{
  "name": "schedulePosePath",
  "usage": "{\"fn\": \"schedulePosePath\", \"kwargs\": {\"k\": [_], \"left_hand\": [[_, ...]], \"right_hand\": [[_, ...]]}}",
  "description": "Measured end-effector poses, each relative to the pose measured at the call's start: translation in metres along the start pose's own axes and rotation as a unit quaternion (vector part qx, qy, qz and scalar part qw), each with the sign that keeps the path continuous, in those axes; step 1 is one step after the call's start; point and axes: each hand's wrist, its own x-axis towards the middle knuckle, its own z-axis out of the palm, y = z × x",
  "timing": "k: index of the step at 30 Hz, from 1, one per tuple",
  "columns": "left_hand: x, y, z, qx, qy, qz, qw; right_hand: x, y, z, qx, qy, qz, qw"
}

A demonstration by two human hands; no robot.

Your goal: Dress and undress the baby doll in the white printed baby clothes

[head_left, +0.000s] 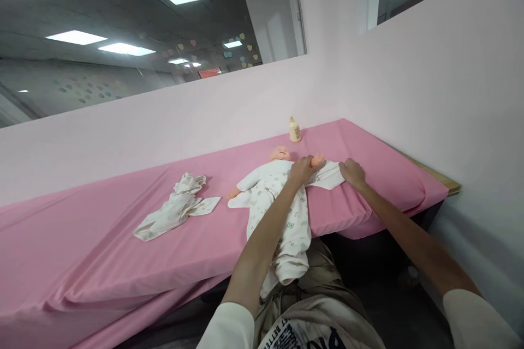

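A baby doll (pixel 281 154) lies on its back on a pink-covered table, its head toward the wall. White printed baby clothes (pixel 264 188) cover its body, and their legs hang over the front edge toward my lap. My left hand (pixel 302 170) is closed around the doll's arm on the right side, with the doll's hand (pixel 317 160) poking out past my fingers. Stretched out beside it is a white sleeve (pixel 328 175), its outer end pinched in my right hand (pixel 352 173). The doll's other arm rests out to the left over a white cloth flap.
A second white baby garment (pixel 176 211) lies crumpled on the pink sheet (pixel 102 212) to the left. Behind the doll's head stands a small cream-coloured bottle (pixel 295 131). White walls close off the back and right, and a wooden board edge (pixel 440 180) shows at the right.
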Motion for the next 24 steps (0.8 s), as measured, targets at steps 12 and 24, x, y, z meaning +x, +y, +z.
{"fn": "schedulePosePath", "kwargs": {"k": [12, 24], "left_hand": [[0.001, -0.005, 0.009, 0.017, -0.045, 0.047, 0.998], [-0.087, -0.125, -0.065, -0.194, 0.111, -0.271, 0.936]], "right_hand": [[-0.015, -0.003, 0.0, -0.048, 0.192, -0.156, 0.968], [-0.047, -0.085, 0.05, 0.255, -0.117, -0.161, 0.946]]}}
